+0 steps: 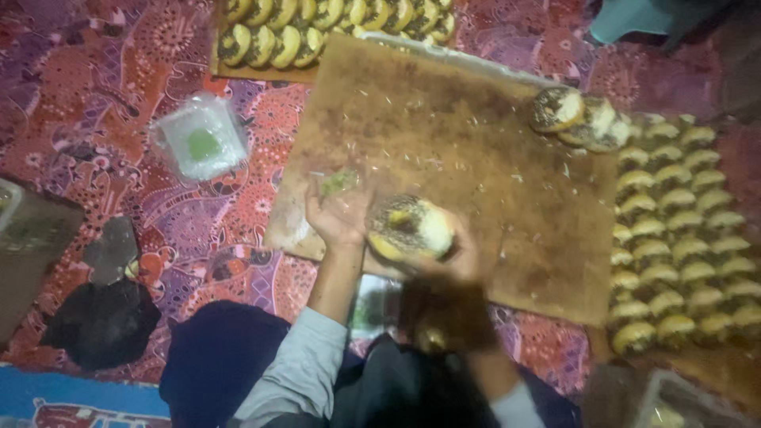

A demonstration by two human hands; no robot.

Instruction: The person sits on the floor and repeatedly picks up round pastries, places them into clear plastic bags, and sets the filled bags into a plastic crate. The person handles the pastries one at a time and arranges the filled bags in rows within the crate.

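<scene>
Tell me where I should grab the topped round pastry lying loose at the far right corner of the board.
Take the round pastry by its plain outer rim, fingers coming from above on opposite sides. Its sprinkled top faces up, and another pastry crowds its right side, so the left and far edges are probably freest.

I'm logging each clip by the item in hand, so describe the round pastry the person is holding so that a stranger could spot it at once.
Start at the big brown wooden board lying on the patterned red cloth. At its near edge, the right hand cups a round pastry with dark and pale toppings, beside the left hand. Unlike the pastries in rows at the right, it is lifted in a hand and alone.
</scene>
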